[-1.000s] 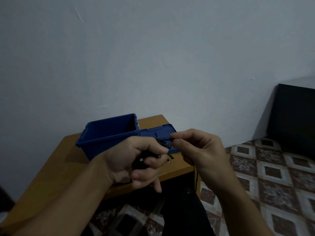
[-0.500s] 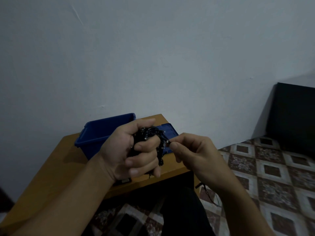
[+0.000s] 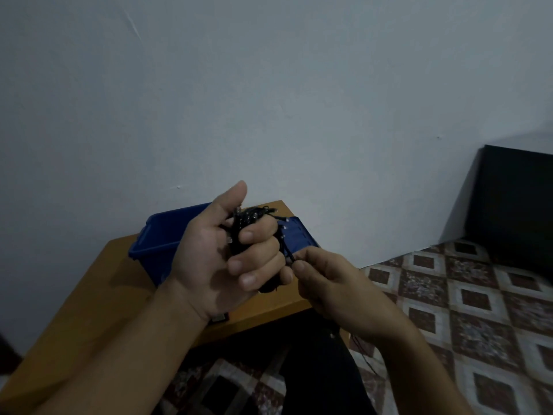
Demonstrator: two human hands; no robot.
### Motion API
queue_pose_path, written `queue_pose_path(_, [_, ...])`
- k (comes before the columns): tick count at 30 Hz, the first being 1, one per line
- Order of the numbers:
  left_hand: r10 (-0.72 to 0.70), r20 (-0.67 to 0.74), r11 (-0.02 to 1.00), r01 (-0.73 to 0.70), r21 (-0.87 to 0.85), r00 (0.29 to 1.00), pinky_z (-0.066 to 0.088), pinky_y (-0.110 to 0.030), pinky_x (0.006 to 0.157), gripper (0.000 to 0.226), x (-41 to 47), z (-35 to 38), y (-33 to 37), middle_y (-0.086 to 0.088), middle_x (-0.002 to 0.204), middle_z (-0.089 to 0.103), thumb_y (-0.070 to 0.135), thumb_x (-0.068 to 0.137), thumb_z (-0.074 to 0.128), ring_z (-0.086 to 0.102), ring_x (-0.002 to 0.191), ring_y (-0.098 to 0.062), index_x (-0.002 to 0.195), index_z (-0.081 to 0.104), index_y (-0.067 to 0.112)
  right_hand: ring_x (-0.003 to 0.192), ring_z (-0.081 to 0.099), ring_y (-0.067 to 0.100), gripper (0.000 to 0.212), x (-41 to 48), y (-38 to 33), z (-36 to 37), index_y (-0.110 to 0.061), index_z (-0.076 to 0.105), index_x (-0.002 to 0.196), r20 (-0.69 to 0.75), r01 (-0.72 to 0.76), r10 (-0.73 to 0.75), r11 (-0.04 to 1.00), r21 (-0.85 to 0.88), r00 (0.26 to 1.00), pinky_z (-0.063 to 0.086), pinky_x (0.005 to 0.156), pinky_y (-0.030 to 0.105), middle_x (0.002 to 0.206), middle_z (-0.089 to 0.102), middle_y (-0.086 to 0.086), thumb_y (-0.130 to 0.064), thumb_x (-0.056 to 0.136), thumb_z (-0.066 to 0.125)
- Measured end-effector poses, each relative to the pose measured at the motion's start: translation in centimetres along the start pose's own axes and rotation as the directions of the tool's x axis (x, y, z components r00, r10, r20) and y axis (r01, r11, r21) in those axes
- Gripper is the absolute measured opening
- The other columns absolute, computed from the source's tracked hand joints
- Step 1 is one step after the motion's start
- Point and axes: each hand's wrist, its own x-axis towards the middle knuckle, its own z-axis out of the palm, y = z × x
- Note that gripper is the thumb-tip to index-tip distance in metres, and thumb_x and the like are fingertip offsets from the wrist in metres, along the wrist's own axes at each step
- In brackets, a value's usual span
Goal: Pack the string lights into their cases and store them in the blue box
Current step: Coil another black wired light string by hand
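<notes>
Your left hand [image 3: 227, 259] is fisted around a bundle of black string lights [image 3: 248, 226], thumb raised, held above the wooden table [image 3: 98, 283]. Your right hand [image 3: 335, 283] pinches the loose strand at the bundle's lower right edge. Behind your hands, the blue box [image 3: 161, 235] stands open on the table, its lid [image 3: 299, 235] lying beside it.
</notes>
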Motion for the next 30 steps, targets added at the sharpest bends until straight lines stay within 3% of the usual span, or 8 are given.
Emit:
queue_pose_path(5, [0.057, -0.017, 0.998, -0.056, 0.026, 0.998, 0.004, -0.038, 0.067, 0.07, 0.0, 0.4, 0.4, -0.002, 0.048, 0.053, 0.064, 0.101, 0.02, 0.053, 0.049, -0.019, 0.068, 0.053, 0.012, 0.048, 0.03, 0.011, 0.032, 0.0, -0.4, 0.8, -0.001, 0.053, 0.103, 0.091, -0.046, 0.034, 0.99, 0.134, 0.995, 0.026, 0.048, 0.027, 0.057, 0.041, -0.01, -0.03, 0.109, 0.042])
queue_pose_path(7, [0.085, 0.013, 0.996, -0.085, -0.025, 0.996, 0.019, -0.035, 0.076, 0.071, 0.0, 0.3, 0.3, -0.006, 0.059, 0.057, 0.066, 0.1, 0.021, 0.055, 0.058, -0.022, 0.081, 0.057, 0.008, 0.047, 0.03, 0.014, 0.032, 0.0, -0.6, 1.0, -0.002, 0.057, 0.1, 0.121, -0.048, 0.032, 0.991, 0.128, 0.992, 0.025, 0.048, 0.029, 0.055, 0.041, -0.005, -0.029, 0.109, 0.04])
queue_pose_path(9, [0.121, 0.035, 0.989, -0.117, -0.093, 0.992, 0.038, -0.043, 0.096, 0.072, 0.0, 0.3, 0.1, -0.011, 0.074, 0.057, 0.066, 0.1, 0.028, 0.055, 0.071, -0.028, 0.099, 0.059, 0.001, 0.047, 0.029, 0.015, 0.032, 0.0, -0.7, 1.1, -0.004, 0.059, 0.097, 0.15, -0.062, 0.042, 0.989, 0.132, 0.988, 0.025, 0.048, 0.032, 0.055, 0.04, -0.002, -0.028, 0.109, 0.041])
queue_pose_path(13, [0.227, -0.158, 0.974, -0.221, 0.052, 0.961, 0.051, -0.049, 0.096, 0.073, 0.1, 1.0, -0.5, -0.009, 0.085, 0.058, 0.063, 0.096, 0.038, 0.059, 0.079, -0.028, 0.114, 0.066, -0.002, 0.047, 0.026, 0.013, 0.031, -0.1, -0.7, 1.0, -0.008, 0.059, 0.093, 0.2, -0.122, 0.091, 0.981, 0.148, 0.976, 0.023, 0.045, 0.027, 0.056, 0.036, -0.004, -0.028, 0.109, 0.042])
queue_pose_path(18, [0.348, -0.298, 0.929, -0.284, 0.237, 0.889, 0.05, -0.047, 0.1, 0.066, 0.9, 2.3, -0.7, -0.011, 0.093, 0.064, 0.05, 0.086, 0.055, 0.061, 0.089, -0.027, 0.127, 0.057, -0.003, 0.046, 0.03, 0.02, 0.035, -0.5, -0.8, 0.6, -0.002, 0.057, 0.097, 0.242, -0.024, 0.01, 0.998, 0.055, 0.97, 0.027, 0.046, 0.035, 0.059, 0.035, 0.004, -0.031, 0.109, 0.041])
queue_pose_path(21, [0.41, -0.347, 0.895, -0.299, 0.33, 0.844, 0.044, -0.047, 0.104, 0.059, 1.1, 2.5, -0.9, -0.012, 0.095, 0.066, 0.038, 0.086, 0.053, 0.061, 0.092, -0.027, 0.128, 0.055, -0.003, 0.049, 0.032, 0.024, 0.033, -0.7, -1.0, 0.3, 0.0, 0.058, 0.098, 0.249, -0.023, 0.009, 0.998, 0.054, 0.969, 0.028, 0.049, 0.04, 0.061, 0.035, 0.01, -0.028, 0.109, 0.042])
queue_pose_path(27, [0.488, -0.376, 0.816, -0.259, 0.516, 0.788, 0.043, -0.045, 0.102, 0.05, 1.1, 2.1, -1.1, -0.009, 0.098, 0.07, 0.027, 0.085, 0.048, 0.062, 0.099, -0.025, 0.129, 0.052, 0.004, 0.048, 0.046, 0.018, 0.031, -0.6, -1.1, -0.4, -0.006, 0.067, 0.098, 0.159, -0.004, 0.015, 0.998, -0.068, 0.987, 0.038, 0.05, 0.029, 0.057, 0.052, -0.002, -0.028, 0.107, 0.047])
queue_pose_path(30, [0.495, -0.368, 0.78, -0.215, 0.588, 0.787, 0.045, -0.041, 0.101, 0.049, 1.0, 1.8, -1.3, -0.008, 0.105, 0.071, 0.026, 0.085, 0.046, 0.063, 0.104, -0.024, 0.13, 0.051, 0.008, 0.049, 0.049, 0.017, 0.022, -0.5, -1.2, -0.4, -0.012, 0.065, 0.113, 0.085, -0.007, 0.012, 0.998, -0.063, 0.996, 0.04, 0.05, 0.028, 0.065, 0.061, 0.001, -0.025, 0.107, 0.048])
